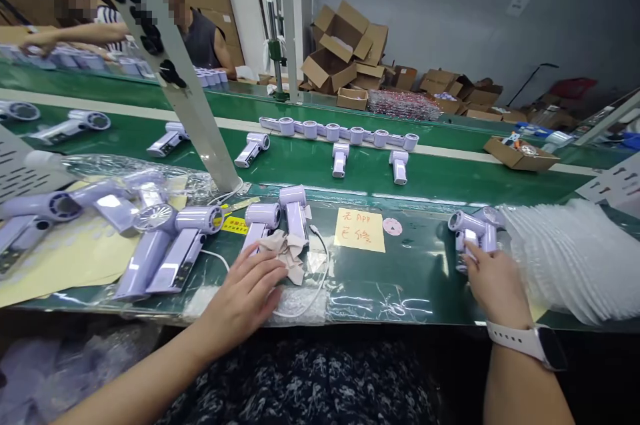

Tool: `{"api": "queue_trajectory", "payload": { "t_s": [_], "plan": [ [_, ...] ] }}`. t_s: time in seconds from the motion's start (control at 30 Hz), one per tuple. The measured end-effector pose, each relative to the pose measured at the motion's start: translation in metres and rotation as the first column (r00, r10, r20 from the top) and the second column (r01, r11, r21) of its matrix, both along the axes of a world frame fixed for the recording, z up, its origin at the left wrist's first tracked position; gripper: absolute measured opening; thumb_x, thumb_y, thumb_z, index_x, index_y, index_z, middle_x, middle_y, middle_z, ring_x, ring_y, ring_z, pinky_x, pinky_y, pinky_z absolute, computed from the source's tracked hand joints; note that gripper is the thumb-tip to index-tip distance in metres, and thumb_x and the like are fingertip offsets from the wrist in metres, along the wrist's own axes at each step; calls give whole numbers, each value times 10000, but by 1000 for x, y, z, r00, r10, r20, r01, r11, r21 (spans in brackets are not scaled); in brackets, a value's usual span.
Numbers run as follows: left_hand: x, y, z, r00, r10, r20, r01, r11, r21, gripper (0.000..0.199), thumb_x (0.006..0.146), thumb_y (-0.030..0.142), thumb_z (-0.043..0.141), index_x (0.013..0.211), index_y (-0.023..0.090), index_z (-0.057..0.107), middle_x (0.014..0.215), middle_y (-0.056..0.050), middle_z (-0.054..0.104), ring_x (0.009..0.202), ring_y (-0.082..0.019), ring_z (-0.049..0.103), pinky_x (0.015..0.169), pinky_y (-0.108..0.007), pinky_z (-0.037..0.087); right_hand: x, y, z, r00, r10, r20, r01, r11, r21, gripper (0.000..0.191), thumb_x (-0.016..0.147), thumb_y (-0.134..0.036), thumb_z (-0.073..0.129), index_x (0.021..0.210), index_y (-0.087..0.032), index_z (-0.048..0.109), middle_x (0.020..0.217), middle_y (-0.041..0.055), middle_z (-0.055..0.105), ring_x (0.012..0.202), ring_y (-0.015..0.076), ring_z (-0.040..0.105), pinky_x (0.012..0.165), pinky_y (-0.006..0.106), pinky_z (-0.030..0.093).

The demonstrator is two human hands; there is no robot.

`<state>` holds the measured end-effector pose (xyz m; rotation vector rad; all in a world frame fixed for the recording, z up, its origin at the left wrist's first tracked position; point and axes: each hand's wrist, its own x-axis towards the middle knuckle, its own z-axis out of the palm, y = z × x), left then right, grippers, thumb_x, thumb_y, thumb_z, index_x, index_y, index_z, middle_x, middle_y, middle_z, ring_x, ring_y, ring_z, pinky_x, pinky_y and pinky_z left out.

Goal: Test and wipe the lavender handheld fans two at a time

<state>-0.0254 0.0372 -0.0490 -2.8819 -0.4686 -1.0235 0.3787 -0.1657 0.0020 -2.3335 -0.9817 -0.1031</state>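
My left hand (253, 288) lies with its fingers over a crumpled beige cloth (286, 253), beside a lilac handheld fan (263, 216); whether it grips the cloth is unclear. Another fan (294, 211) lies just behind. My right hand (493, 278) has its fingers closed on a lilac fan (466, 228) at the right of the bench. A second fan (489, 228) touches it, next to a stack of white foam sleeves (570, 258). A white cable (327, 265) curves beside my left hand. A yellow note (359, 230) lies between my hands.
More lilac fans (170, 245) pile up at the left. Beyond the bench edge, a green conveyor (300, 171) carries spaced fans and a row of fans (333, 132). A slanted metal post (200, 125) rises at left centre. Two people sit across the line. Cardboard boxes (345, 45) stand behind.
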Motion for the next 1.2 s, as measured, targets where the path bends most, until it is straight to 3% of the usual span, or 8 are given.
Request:
{"api": "queue_trajectory", "payload": {
  "t_s": [0.13, 0.3, 0.53, 0.63, 0.77, 0.87, 1.03, 1.2],
  "plan": [
    [-18, -4, -11, 981, 177, 78, -173, 983, -61, 311, 913, 165, 618, 1213, 228, 565, 1184, -103, 707, 1254, -332, 606, 1162, -651, 445, -42, 10, 13, 956, 170, -239, -99, 954, 282, 613, 1029, -385, 353, 1619, -219, 355, 1137, 167, 762, 1046, 334, 735, 859, 540, 578],
    [-11, -8, -8, 944, 284, 169, -282, 959, -37, 305, 942, 177, 592, 1238, 179, 522, 1123, -119, 689, 1176, -325, 643, 1119, -624, 494, -103, 36, 38, 144, 881, -451, -256, 473, 843, 641, 997, -295, 547, 1598, -421, 366, 1477, 79, 652, 1383, 286, 601, 1018, 482, 568],
    [-10, -14, -4, 938, 313, 150, -307, 950, -65, 232, 955, 168, 564, 1184, 186, 536, 1084, -95, 707, 1181, -304, 646, 1079, -540, 531, -117, 37, 52, -173, 900, -401, -364, 320, 875, 635, 1012, -401, 601, 1588, -520, 362, 1549, 42, 582, 1487, 302, 475, 1170, 580, 416],
    [-9, -12, -4, 943, 307, 132, -302, 952, -54, 211, 957, 182, 561, 1167, 175, 547, 1089, -108, 707, 1173, -313, 645, 1086, -545, 513, -121, 36, 33, -78, 891, -448, -391, 386, 836, 523, 1062, -370, 520, 1566, -476, 435, 1276, 55, 776, 1252, 298, 700, 1048, 565, 538],
    [-9, -7, -7, 937, 318, 145, -315, 948, -45, 207, 949, 204, 580, 1149, 155, 573, 1155, -159, 684, 1180, -353, 632, 1087, -570, 484, -129, 41, -4, 438, 696, -568, -489, 715, 499, 513, 1064, -495, 478, 1492, -235, 589, 691, 26, 770, 727, 243, 781, 817, 456, 632],
    [-11, -4, -10, 939, 316, 139, -311, 949, -61, 215, 949, 226, 577, 1155, 164, 594, 1205, -174, 667, 1207, -380, 619, 1079, -572, 473, -121, 51, -19, 578, 591, -563, -503, 801, 324, 594, 1068, -571, 415, 1442, -162, 629, 446, -53, 571, 530, 214, 706, 651, 380, 620],
    [-9, -4, -9, 953, 284, 101, -285, 958, -1, 202, 956, 201, 541, 1147, 167, 599, 1249, -184, 632, 1233, -393, 588, 1053, -566, 482, -50, 107, -19, 842, 369, -394, -345, 929, 132, 349, 1051, -432, 594, 1271, -173, 673, 1081, 70, 744, 945, 208, 731, 889, 428, 609],
    [-8, -6, -12, 956, 282, 79, -285, 958, 28, 237, 922, 161, 556, 1154, 158, 606, 1268, -176, 622, 1243, -371, 568, 1114, -590, 430, 30, 188, -16, 995, 25, -92, -22, 999, 34, 390, 994, -339, 688, 1352, -198, 626, 1506, 122, 539, 1332, 320, 559, 1097, 573, 485]
  ]
}}
